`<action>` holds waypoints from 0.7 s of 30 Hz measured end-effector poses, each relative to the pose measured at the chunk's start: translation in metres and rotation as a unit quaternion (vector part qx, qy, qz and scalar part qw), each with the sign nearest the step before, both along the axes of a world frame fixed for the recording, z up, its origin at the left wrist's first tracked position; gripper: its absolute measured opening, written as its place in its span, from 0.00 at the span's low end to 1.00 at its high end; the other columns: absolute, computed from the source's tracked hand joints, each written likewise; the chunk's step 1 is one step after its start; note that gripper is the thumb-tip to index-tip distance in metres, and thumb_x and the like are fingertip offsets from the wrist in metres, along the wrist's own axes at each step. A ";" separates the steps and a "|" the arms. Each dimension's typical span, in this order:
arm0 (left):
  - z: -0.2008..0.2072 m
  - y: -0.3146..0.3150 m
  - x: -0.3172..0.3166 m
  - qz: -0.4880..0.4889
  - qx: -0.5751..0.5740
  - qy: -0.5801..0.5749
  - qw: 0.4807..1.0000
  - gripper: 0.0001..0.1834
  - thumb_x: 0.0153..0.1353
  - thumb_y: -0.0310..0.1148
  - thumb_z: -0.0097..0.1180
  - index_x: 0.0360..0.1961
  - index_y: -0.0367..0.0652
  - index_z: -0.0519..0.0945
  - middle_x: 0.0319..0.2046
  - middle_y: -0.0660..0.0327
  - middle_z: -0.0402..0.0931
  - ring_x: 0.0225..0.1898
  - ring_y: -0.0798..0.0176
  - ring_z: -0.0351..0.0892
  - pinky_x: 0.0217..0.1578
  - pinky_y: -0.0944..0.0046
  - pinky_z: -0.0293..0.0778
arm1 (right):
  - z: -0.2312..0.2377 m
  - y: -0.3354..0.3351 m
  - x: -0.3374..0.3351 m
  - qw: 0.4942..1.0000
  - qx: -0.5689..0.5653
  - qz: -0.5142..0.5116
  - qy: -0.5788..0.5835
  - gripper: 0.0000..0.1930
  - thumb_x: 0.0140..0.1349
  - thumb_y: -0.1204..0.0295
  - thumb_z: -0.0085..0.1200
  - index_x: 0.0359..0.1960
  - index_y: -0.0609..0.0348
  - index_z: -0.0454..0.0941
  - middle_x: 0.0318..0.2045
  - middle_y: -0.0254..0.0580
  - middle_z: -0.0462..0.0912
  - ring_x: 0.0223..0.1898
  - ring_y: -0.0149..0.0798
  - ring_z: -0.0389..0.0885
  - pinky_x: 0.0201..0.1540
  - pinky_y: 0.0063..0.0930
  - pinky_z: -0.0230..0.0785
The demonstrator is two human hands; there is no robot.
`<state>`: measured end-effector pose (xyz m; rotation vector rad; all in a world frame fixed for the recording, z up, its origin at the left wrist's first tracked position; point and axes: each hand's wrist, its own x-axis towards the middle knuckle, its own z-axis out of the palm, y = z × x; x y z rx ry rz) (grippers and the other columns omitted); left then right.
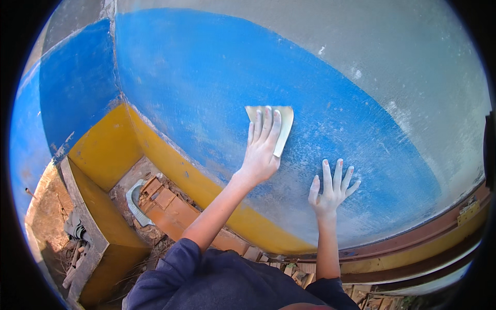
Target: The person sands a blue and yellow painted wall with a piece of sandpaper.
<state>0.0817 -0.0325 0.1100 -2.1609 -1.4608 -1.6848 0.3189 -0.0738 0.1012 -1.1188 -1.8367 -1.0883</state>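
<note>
While the left hand (261, 150) presses a sheet of sandpaper (276, 124) flat against the blue wall (206, 77), fingers extended and close together on top of the sheet, the right hand (330, 191) lies bare on the same wall just below and to the right, fingers spread, holding nothing. Sandpaper is pale tan, roughly rectangular, upper and right edges sticking out past the fingers. Wall surface around both hands is scuffed whitish (blue looks worn thin there, solid blue further up-left). Grey unpainted area (413, 62) takes the upper right. Yellow band (170, 160) runs along the wall base and wraps the corner on the left. Below it: reddish bricks (165, 201) and rubble on the ground. Rusty metal rail (413, 240) runs lower right. Dark blue sleeves (217, 281) at the lower edge.
</note>
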 end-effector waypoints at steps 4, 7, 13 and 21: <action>0.070 0.048 -0.107 0.041 0.113 -0.027 0.992 0.34 0.72 0.27 0.42 0.76 0.39 0.47 0.76 0.41 0.40 0.76 0.32 0.33 0.73 0.40 0.38 | 0.002 0.024 -0.044 1.000 0.017 -0.002 -0.004 0.23 0.65 0.60 0.50 0.61 0.45 0.79 0.72 0.47 0.63 0.78 0.55 0.44 0.75 0.58 0.16; 0.016 0.051 -0.085 0.063 0.061 -0.006 0.996 0.38 0.71 0.29 0.42 0.76 0.34 0.41 0.76 0.38 0.33 0.76 0.28 0.30 0.71 0.32 0.34 | -0.016 0.031 -0.082 0.999 0.013 -0.012 0.030 0.23 0.66 0.61 0.48 0.62 0.48 0.78 0.74 0.50 0.59 0.78 0.57 0.41 0.74 0.59 0.15; -0.058 0.039 -0.086 -0.033 -0.009 0.058 0.998 0.39 0.67 0.30 0.45 0.76 0.32 0.44 0.75 0.34 0.35 0.75 0.26 0.27 0.69 0.27 0.33 | -0.092 0.050 -0.145 0.997 -0.017 -0.030 0.068 0.23 0.65 0.61 0.50 0.62 0.41 0.78 0.76 0.47 0.54 0.78 0.55 0.37 0.74 0.60 0.15; 0.053 0.088 -0.146 0.061 0.115 -0.013 0.991 0.35 0.71 0.30 0.39 0.76 0.35 0.44 0.77 0.40 0.34 0.77 0.33 0.29 0.71 0.33 0.31 | -0.096 0.055 -0.147 0.997 0.022 -0.046 0.061 0.21 0.66 0.63 0.49 0.60 0.46 0.79 0.75 0.50 0.55 0.78 0.56 0.38 0.75 0.61 0.17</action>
